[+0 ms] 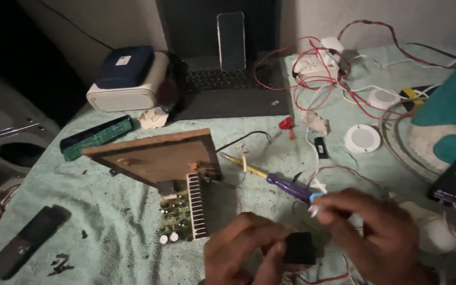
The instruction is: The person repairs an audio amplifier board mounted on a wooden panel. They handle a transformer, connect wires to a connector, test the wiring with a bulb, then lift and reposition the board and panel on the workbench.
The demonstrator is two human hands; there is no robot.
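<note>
Pinching a small black box-shaped component (pixel 298 248) low over the pale green cloth-covered tabletop (pixel 106 211), the left hand (pixel 249 250) has its grip closed on it, while the right hand (pixel 376 232) nips a small white-and-blue piece (pixel 315 203) in its fingertips. Judging by this, fitting or wiring is under way; bringing them together calls for steadiness near the purple-handled screwdriver (pixel 286 186) and green circuit board with finned heatsink (pixel 186 214).

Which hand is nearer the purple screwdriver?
Right. The right hand sits at the purple screwdriver handle's end; the left hand is lower, pinching a small black block.
</note>
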